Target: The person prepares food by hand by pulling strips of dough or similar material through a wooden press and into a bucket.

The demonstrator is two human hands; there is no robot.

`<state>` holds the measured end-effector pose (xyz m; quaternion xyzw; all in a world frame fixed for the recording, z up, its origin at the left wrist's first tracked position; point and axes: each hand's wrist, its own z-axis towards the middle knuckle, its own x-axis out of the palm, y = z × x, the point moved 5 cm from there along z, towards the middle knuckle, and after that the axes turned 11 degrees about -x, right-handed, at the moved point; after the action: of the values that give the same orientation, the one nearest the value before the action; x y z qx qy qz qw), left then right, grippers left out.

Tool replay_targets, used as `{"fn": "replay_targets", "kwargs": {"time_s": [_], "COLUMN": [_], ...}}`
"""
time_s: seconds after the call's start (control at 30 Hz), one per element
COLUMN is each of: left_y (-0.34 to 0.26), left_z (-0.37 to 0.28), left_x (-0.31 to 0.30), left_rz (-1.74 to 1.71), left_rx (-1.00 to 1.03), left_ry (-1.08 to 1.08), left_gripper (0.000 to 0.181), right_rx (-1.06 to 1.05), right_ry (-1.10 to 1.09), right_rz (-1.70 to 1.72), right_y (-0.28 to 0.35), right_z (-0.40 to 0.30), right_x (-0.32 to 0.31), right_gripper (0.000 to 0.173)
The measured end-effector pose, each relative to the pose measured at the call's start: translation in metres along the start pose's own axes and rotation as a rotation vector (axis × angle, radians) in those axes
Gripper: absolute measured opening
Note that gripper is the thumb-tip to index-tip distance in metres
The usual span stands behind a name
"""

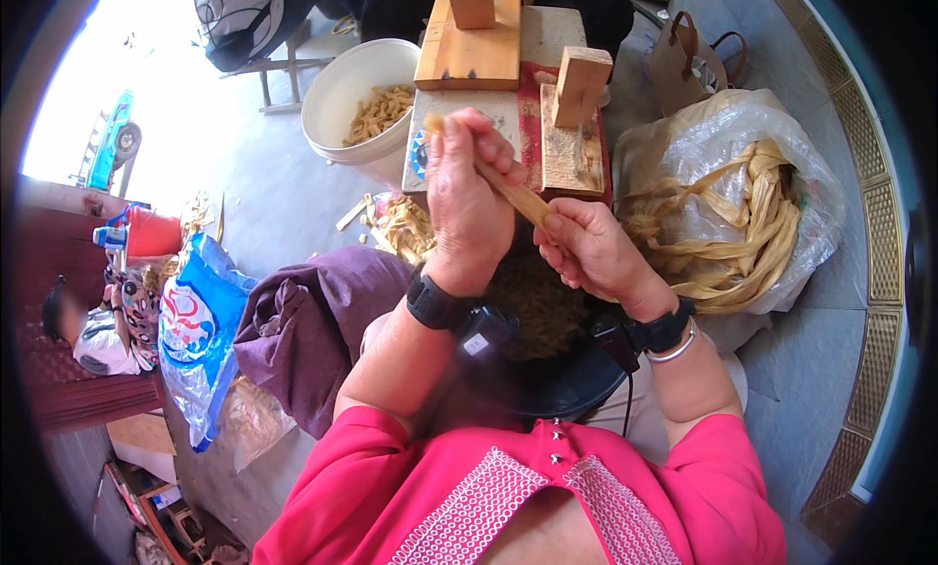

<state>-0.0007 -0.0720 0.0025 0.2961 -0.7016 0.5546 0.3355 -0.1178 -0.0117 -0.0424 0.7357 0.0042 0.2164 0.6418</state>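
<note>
A tan, flat strip (519, 199) of a fibrous-looking material is stretched between my two hands. My left hand (469, 191) grips its upper end, and a short piece sticks out past the thumb. Lower and to the right, my right hand (590, 243) pinches the same strip between thumb and fingers. Below my hands, a dark basin (564, 389) rests at my lap with a heap of brown pieces (538, 312) in it, partly shaded. Just beyond my hands, a wooden block stand (579, 118) sits on a red cloth on a low bench (487, 111).
A larger wooden stand (469, 52) occupies the bench's far end. To its left is a white bucket (359, 59) of short tan pieces. An open plastic bag (813, 177) at right holds long tan strips (766, 221). Purple cloth (315, 323) lies left; a person (102, 338) sits farther off.
</note>
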Motion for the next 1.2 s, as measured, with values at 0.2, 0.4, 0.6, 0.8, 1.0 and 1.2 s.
{"fn": "replay_targets", "kwargs": {"time_s": [0.2,0.4,0.6,0.8,1.0,1.2], "left_y": [-0.037,0.014,0.047,0.048,0.024,0.009], "left_z": [-0.026,-0.042,-0.035,-0.027,-0.028,-0.041], "left_x": [0.009,0.021,0.003,-0.003,0.01,0.033], "left_rz": [0.852,1.121,0.81,0.818,1.323,1.446], "left_rx": [0.848,0.713,0.127,-0.129,0.08,0.705], "left_ry": [0.22,0.405,0.208,0.228,0.209,0.408], "left_gripper": [0.014,0.028,0.034,0.03,0.019,0.006], "right_rx": [-0.001,-0.544,-0.723,-0.7,-0.177,0.106], "right_ry": [0.01,-0.21,-0.339,-0.384,-0.32,-0.092], "right_rz": [0.649,-0.412,-0.947,-1.178,-0.028,0.386], "right_y": [0.019,0.051,0.047,0.044,0.021,0.008], "right_z": [-0.01,-0.018,-0.018,-0.015,-0.012,-0.01], "right_x": [0.011,-0.002,0.0,-0.001,-0.019,-0.022], "right_gripper": [0.018,0.012,0.024,0.015,0.019,0.016]}}
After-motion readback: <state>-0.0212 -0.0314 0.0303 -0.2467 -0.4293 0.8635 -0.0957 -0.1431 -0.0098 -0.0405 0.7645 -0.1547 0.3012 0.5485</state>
